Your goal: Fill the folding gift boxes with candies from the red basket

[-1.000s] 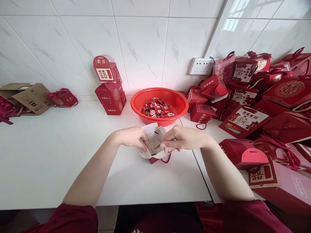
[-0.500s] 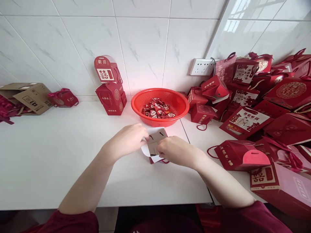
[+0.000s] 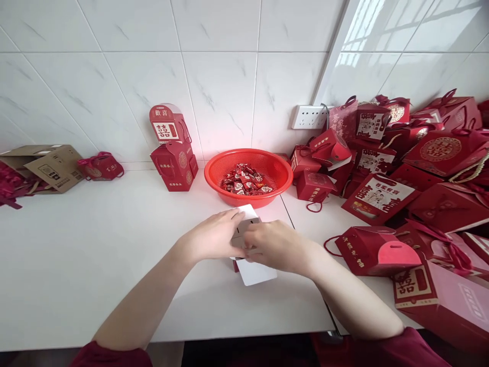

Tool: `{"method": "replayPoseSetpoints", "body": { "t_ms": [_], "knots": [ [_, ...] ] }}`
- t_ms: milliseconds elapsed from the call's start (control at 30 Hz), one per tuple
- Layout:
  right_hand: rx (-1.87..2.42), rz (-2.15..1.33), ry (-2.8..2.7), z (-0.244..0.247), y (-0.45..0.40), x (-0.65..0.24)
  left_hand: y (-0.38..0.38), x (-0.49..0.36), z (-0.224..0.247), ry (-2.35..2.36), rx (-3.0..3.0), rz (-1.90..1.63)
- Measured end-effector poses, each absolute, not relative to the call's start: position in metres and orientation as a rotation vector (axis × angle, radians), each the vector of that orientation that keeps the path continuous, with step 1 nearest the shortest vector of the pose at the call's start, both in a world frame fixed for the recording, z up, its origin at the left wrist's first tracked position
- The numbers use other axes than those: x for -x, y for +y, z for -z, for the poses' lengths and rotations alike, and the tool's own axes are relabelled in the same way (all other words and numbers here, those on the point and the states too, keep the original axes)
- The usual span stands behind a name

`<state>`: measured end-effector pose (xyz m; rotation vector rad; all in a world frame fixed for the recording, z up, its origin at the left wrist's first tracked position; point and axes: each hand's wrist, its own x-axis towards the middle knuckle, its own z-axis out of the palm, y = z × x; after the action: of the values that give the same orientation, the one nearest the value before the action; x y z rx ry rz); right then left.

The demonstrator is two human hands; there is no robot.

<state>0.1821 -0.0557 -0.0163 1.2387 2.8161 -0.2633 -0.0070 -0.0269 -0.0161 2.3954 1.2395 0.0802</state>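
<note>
Right now, the small box (image 3: 240,233) sits on the white surface (image 3: 95,270) just below the middle of the frame, with its top open and its pale inside facing up. One white flap (image 3: 258,274) folds out toward the bottom of the frame, and another pale panel (image 3: 248,210) sticks up at its far side. A bit of the box's red outside shows under the left corner of that lower flap.

The left grip (image 3: 214,235) clasps the left side of the box, fingers along the far edge and thumb near the front. The right grip (image 3: 275,243) is curled over the right side and the opening; its fingertips are partly hidden, so I cannot tell whether it pinches anything.

Just beyond the box, near the centre, stands a red basket (image 3: 248,201) with wrapped sweets (image 3: 244,182) in it. Left of it, a red carton (image 3: 173,168) stands upright against the tiled wall (image 3: 217,86), and an arched carton (image 3: 166,130) rises above it. At the far left lie a brown cardboard box (image 3: 57,171) and a little red package (image 3: 102,166). Red gift boxes (image 3: 382,196) crowd the right side of the frame, below and beside a wall socket (image 3: 308,117)
</note>
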Motion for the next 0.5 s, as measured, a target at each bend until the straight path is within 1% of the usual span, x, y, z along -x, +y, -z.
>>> {"method": "replayPoseSetpoints", "body": {
  "t_ms": [133, 200, 300, 400, 500],
  "knots": [
    [-1.556, 0.169, 2.638, 0.012, -0.049, -0.192, -0.024, 0.002, 0.02, 1.342, -2.278, 0.071],
    [-1.668, 0.21, 2.526, 0.015, -0.04, -0.197, -0.022, -0.001, 0.022, 1.341, -2.299, 0.083],
    [-1.655, 0.467, 2.472, 0.025, -0.022, -0.204, -0.017, -0.002, 0.026, 1.353, -2.31, 0.087],
    [-1.44, 0.812, 2.429, 0.032, -0.006, -0.21, -0.004, 0.006, 0.03, 1.303, -2.29, 0.085],
    [-1.381, 1.046, 2.436, 0.025, 0.004, -0.22, 0.013, 0.018, 0.033, 1.259, -2.306, 0.06]
  ]
}}
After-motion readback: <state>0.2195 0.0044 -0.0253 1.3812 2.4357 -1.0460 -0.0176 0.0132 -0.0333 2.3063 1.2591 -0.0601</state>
